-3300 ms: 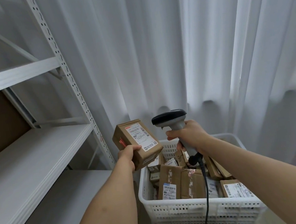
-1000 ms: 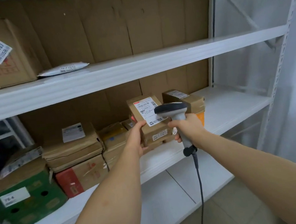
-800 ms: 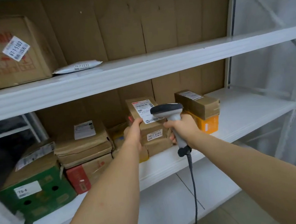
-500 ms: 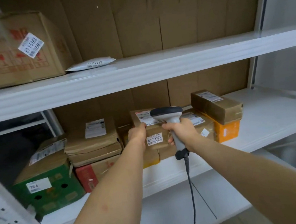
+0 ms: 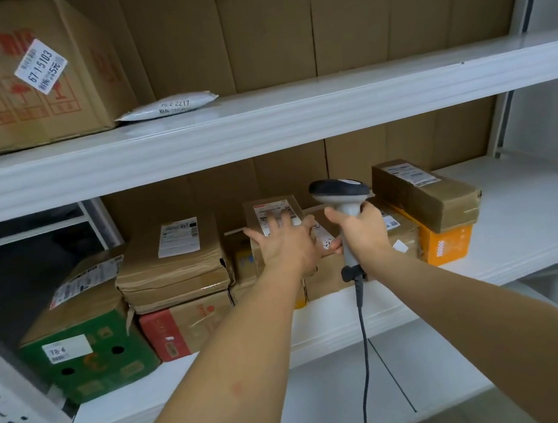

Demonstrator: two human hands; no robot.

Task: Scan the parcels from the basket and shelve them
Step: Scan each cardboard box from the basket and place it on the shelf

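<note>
Shelving: white metal rack, middle shelf [image 5: 529, 212] packed with boxes on its left half, bare board on its right.
Far left: green carton [image 5: 89, 355] with a white tag, sitting at the shelf's left end; a red-sided box [image 5: 186, 328] just beside it, a taped brown parcel [image 5: 172, 257] stacked on top of that.
Upper shelf: big printed carton [image 5: 15, 73] and a flat white mailer [image 5: 170, 106] touching its lower right corner.
Left hand: left hand [image 5: 283, 245] flat on the small brown parcel [image 5: 272, 208], fingers straight and spread over its white label, nothing curled round it.
Parcel: on top of the stack in the middle of the shelf, label facing up.
Right hand: right hand [image 5: 362, 230] wrapped tight round the handle of the scanner [image 5: 339, 194], head up, cable hanging straight down.
Right of that: long brown box [image 5: 427, 192] lying across an orange box [image 5: 446, 245].
</note>
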